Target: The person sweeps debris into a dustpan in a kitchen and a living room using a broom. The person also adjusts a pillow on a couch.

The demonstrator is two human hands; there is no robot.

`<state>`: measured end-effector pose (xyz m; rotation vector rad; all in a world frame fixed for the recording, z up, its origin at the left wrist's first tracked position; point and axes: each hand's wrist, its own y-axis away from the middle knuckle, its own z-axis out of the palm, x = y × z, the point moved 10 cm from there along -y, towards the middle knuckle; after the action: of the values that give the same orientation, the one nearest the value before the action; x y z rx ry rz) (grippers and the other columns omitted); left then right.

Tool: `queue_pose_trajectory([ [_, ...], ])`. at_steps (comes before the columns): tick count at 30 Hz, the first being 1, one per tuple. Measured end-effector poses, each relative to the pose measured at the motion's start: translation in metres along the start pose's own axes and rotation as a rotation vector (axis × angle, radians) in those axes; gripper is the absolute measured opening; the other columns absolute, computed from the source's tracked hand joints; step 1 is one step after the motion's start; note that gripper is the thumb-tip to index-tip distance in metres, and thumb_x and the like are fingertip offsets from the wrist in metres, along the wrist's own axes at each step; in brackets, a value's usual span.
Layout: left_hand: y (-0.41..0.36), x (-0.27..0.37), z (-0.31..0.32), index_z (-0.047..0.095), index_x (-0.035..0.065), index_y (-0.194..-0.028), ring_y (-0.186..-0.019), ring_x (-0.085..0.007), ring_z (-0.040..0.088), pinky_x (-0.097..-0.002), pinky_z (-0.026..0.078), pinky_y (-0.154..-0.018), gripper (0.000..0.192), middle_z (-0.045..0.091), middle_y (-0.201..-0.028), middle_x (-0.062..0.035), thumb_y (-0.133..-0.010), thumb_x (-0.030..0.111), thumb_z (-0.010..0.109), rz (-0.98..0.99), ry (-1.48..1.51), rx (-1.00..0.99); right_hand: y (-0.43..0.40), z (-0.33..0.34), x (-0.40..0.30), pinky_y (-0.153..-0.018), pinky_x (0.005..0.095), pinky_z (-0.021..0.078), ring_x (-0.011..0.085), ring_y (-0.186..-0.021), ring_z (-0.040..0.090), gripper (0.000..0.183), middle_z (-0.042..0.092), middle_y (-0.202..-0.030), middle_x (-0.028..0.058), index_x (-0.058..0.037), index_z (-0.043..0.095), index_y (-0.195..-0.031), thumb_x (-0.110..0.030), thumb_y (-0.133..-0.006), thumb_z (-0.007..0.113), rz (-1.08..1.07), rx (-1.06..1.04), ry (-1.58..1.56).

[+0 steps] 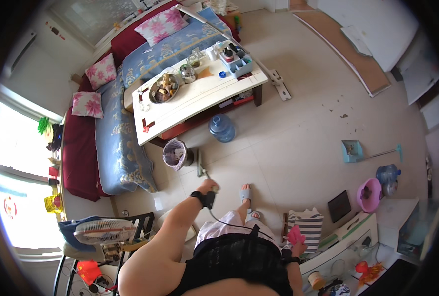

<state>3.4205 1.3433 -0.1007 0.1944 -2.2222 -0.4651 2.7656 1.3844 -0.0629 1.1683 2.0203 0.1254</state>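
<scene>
My left hand [208,186] is closed around the pole of a floor-cleaning tool with a narrow grey-green head [199,162], a broom or mop. That head is on the tiles beside a waste bin [175,155] lined with a purple bag. A black strap and a cabled device sit on my left wrist. Low at the right, my right hand [298,248] grips a bright pink cloth [296,234], which hangs in front of a grey-and-white striped fabric item [312,225]. Its wrist wears a black band too.
Ahead stands a white-topped table [201,100] bearing a bowl, jars and an organiser. A blue water bottle [222,128] is on the floor near it. To the right are debris [343,116], a blue dustpan [351,151] and a pink basin [369,195]. At left, a fan [104,231].
</scene>
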Motion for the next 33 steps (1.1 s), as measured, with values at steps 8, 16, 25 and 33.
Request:
queue_pose_trajectory([
  [8,-0.16,0.234,0.096,0.067,0.0136,-0.074,-0.071,-0.0238,0.063,-0.0307,0.049,-0.063,0.018,0.066,-0.075,-0.0072,-0.057,0.01,0.067,0.198,-0.013,-0.183,0.022,0.019,-0.039,-0.074,0.0383,0.0419,0.0295,-0.078,0.051,0.026,0.053,-0.086,0.0177,0.0019,0.045,-0.088,-0.011,-0.071,0.06,-0.015,0.039,-0.097],
  [16,-0.206,0.245,0.033,0.037,0.0102,-0.062,-0.046,-0.0085,0.038,-0.0201,0.034,-0.038,0.022,0.033,-0.054,0.0001,-0.08,0.004,0.047,-0.363,2.503,-0.473,-0.017,0.03,-0.026,-0.073,0.0382,0.045,0.0314,-0.08,0.055,0.032,0.055,-0.091,0.0209,0.0069,0.047,-0.091,-0.012,-0.069,0.06,0.168,0.146,-0.052],
  [25,-0.199,0.175,-0.029,0.04,0.012,-0.069,-0.05,-0.008,0.034,-0.0169,0.028,-0.036,0.028,0.038,-0.062,0.0009,-0.092,0.027,0.045,-0.695,1.953,0.027,-0.135,0.049,-0.136,-0.075,0.0385,0.0456,0.0305,-0.08,0.056,0.033,0.056,-0.091,0.0199,0.0043,0.048,-0.092,-0.012,-0.068,0.064,0.078,0.028,-0.079],
  [33,-0.41,0.262,-0.009,0.067,0.021,-0.07,-0.066,-0.0311,0.06,-0.0394,0.047,-0.061,0.018,0.063,-0.072,-0.0082,-0.053,0.019,0.064,0.475,-0.386,-0.1,-0.218,0.036,-0.205,-0.074,0.0368,0.0424,0.0266,-0.079,0.051,0.03,0.053,-0.087,0.0156,0.0036,0.046,-0.088,-0.012,-0.071,0.065,-0.11,-0.003,0.026],
])
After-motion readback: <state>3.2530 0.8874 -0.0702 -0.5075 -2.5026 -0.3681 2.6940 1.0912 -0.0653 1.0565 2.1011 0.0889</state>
